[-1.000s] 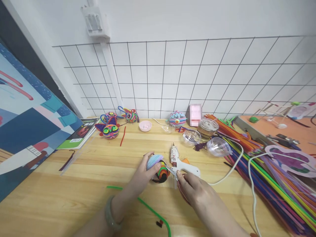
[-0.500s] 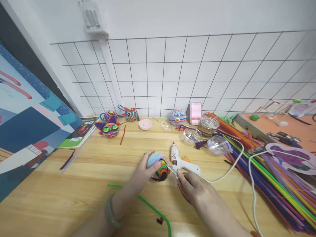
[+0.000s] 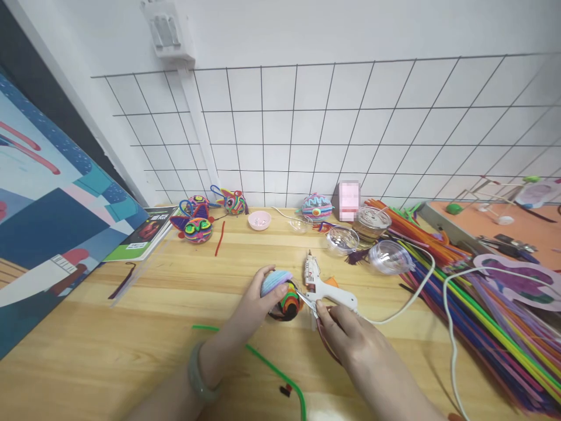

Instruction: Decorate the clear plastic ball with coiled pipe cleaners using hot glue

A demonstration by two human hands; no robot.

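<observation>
My left hand (image 3: 254, 307) is closed around a small ball wrapped in coloured pipe cleaners (image 3: 283, 292), resting it on the wooden table (image 3: 131, 356). My right hand (image 3: 346, 339) grips a pair of scissors (image 3: 307, 299) whose thin metal blades point left and touch the ball's right side. A white glue gun (image 3: 324, 286) lies on the table just behind the scissors, nozzle pointing away from me. A green pipe cleaner (image 3: 272, 368) lies on the table below my left wrist.
Several pipe-cleaner figures (image 3: 197, 225) and a pink dish (image 3: 259, 220) stand by the wire grid wall. Clear plastic half-spheres (image 3: 388, 256) sit right of centre. A large heap of pipe cleaners (image 3: 482, 316) and a white cord (image 3: 449, 310) fill the right side. A painted board (image 3: 48, 228) leans at left.
Both hands stay on the ball and the scissors with hardly any movement. The view has shifted slightly.
</observation>
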